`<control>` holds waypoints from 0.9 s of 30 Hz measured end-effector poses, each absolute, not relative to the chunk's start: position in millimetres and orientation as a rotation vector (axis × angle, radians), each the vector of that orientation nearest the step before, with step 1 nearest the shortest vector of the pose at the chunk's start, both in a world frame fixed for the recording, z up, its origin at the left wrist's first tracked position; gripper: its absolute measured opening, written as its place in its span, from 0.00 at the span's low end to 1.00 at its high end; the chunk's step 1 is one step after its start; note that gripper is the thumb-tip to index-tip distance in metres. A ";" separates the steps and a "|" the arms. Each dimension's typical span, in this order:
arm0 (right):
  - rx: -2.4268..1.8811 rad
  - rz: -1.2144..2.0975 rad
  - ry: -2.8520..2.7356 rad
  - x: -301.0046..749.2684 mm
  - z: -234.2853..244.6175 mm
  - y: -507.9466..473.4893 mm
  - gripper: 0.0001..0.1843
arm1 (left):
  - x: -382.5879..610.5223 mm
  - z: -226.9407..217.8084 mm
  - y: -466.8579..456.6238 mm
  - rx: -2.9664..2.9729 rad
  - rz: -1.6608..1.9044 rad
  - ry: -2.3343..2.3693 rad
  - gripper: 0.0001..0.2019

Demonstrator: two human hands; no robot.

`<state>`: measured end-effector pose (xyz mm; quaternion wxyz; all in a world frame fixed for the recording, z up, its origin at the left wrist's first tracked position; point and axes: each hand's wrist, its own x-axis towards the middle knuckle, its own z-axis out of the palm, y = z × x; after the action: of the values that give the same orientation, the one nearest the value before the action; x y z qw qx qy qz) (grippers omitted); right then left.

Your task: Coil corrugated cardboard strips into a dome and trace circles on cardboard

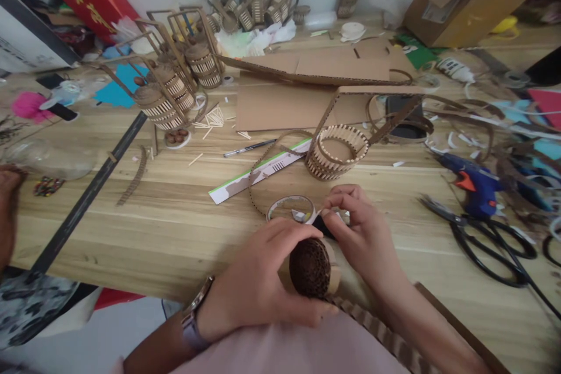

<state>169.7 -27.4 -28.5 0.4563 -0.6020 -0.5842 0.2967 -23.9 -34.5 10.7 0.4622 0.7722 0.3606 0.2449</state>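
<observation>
My left hand (263, 280), with a watch on its wrist, is wrapped round a coil of corrugated cardboard (310, 267). A loose corrugated strip (381, 330) trails from the coil towards the lower right. My right hand (366, 234) is closed, thumb and fingertips pressed together beside a roll of tape (274, 209). Whatever sits in that pinch is too small to make out. A dark piece (323, 225) lies just below those fingertips. Beyond the hands stands a small cardboard basket (326, 172) with a tall handle.
Scissors (460, 222) and a blue glue gun (475, 187) lie at the right. A ruler (258, 172) and a pen (249, 148) lie ahead, before cardboard sheets (272, 105). Several finished baskets (160, 108) stand at the back left. Another person's hand (7, 210) shows at the left edge.
</observation>
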 end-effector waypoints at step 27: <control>-1.402 0.970 -0.952 190.9 -46.8 -17.1 0.07 | -26.6 11.9 -40.4 1.944 0.687 0.790 0.31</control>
<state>190.9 -17.1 -46.8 0.5602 -0.5948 -0.4037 0.4115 -26.6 -40.4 11.9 0.4500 0.7863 0.3196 0.2778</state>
